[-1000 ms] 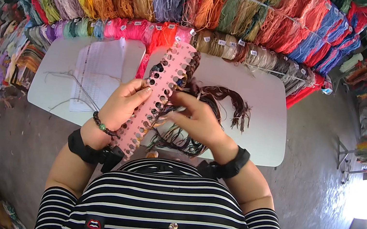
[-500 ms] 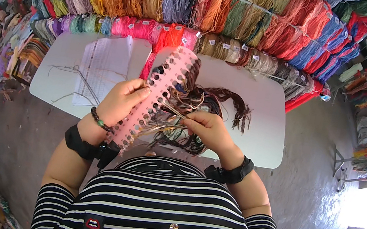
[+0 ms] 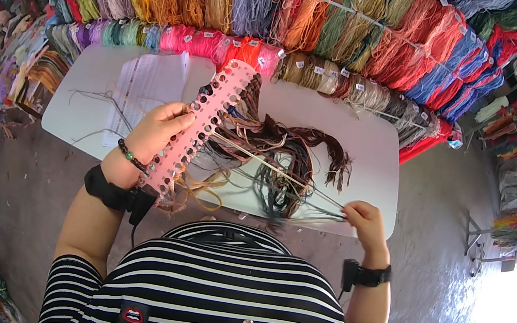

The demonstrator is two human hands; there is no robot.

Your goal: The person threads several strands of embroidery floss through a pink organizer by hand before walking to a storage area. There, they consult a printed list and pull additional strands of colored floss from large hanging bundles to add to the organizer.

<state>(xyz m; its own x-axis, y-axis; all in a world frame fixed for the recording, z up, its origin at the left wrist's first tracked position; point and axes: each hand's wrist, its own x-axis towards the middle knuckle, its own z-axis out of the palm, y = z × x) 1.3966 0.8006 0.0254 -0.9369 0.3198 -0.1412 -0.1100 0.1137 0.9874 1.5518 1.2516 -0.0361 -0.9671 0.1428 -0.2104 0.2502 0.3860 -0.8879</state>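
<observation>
**Pale threads (image 3: 256, 157) stretched between a pink holed card (image 3: 204, 115) and a person's right hand (image 3: 365, 223)**

View looking down over the wearer's black-and-white striped top (image 3: 213, 299). At the far left, colourful textiles (image 3: 5, 68) are heaped beside a white surface (image 3: 377, 155) with rounded corners. On the left part of that surface lie printed paper sheets (image 3: 159, 75), with thin grey strands (image 3: 110, 97) straggling across and beside them.

Next comes the left hand (image 3: 151, 132), a dark beaded bracelet (image 3: 129, 155) and a black strap (image 3: 105, 188) on its wrist. Its thumb and fingers are closed on the left edge of the pink holed card, which slants over the middle of the surface, upper end leaning right. Round holes run along both long edges, with threads hanging from it.

Right of the card, dark brown strands (image 3: 325, 138) spread over the surface; nearer the wearer are a black-and-grey tangle (image 3: 281, 190) and a few tan loops (image 3: 207, 195).

The pale threads run from the card across these to the right hand, near the surface's front right corner. Its fingertips are pinched together on their ends; a black strap circles this wrist too.

Along the back, yarn skeins (image 3: 251, 4) hang in rows of many colours.
</observation>
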